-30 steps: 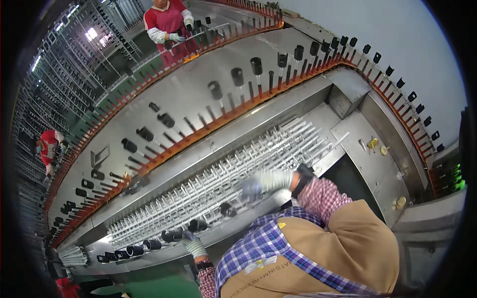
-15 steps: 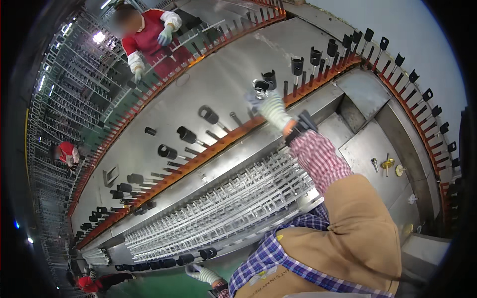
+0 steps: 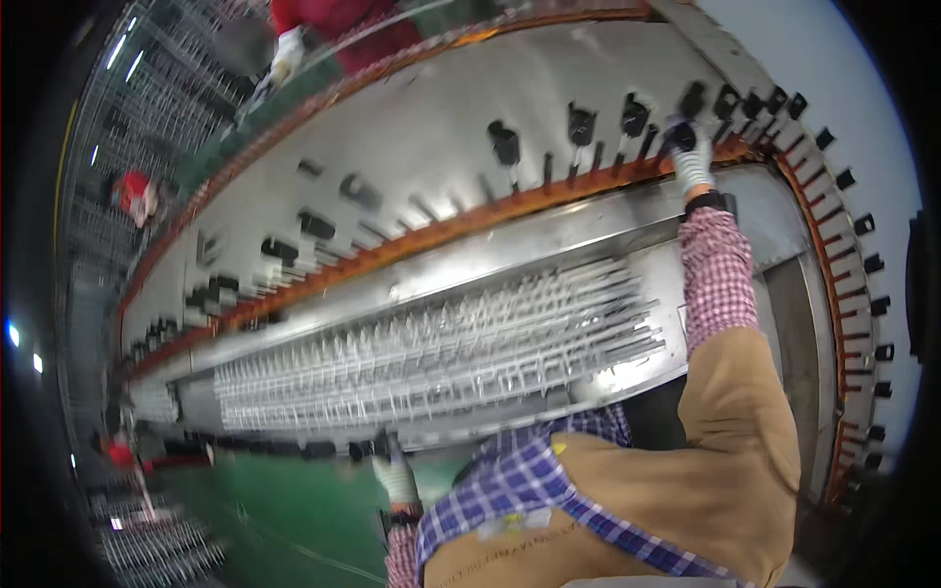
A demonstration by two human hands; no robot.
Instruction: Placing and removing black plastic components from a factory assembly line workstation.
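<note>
At the right end of the near orange-brown rail [image 3: 441,235], my gloved right hand [image 3: 694,165] is closed around a black cylindrical part [image 3: 683,135]. Along this rail stand several pegs, some topped with black cup-shaped parts such as the black cup [image 3: 581,125]. Low in the view, my gloved left hand [image 3: 396,478] reaches to a black cylindrical part [image 3: 367,449] at the front edge of the bench, at the end of a row of dark parts. Motion blur hides whether the left fingers grip it.
Between my arms lies a stack of silver metal racks [image 3: 431,353] in a steel trough. Beyond the rail is a steel tabletop [image 3: 412,127]. The pegged rail curves round on the right [image 3: 833,294]. A person in red [image 3: 363,29] works across the table. Green floor [image 3: 265,500] shows below.
My right hand has moved right along the rail. The left hand has come up to the dark parts at the bench's front edge. The whole view has turned.
</note>
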